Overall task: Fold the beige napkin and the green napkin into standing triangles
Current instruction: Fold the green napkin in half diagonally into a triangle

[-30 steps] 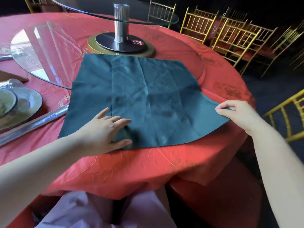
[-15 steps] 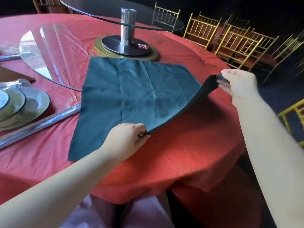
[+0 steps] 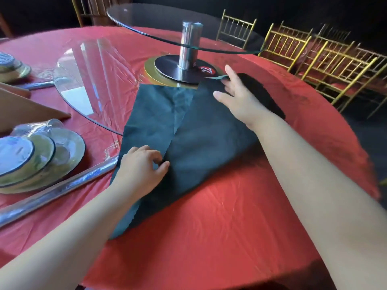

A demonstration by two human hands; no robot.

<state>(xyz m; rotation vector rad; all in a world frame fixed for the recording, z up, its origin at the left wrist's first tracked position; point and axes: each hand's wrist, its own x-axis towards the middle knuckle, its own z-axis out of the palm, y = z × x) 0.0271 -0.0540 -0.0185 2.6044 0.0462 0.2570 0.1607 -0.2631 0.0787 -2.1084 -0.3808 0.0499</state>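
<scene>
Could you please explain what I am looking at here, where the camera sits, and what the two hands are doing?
There is no machine: a person wears a wide-angle camera on the head, looking down at their own bare hands. On the red tablecloth lies a green napkin, partly folded over itself. The left hand pinches the folded flap's edge; the right hand holds a corner by the turntable base. To the left are wrapped plates and a folded beige napkin.
</scene>
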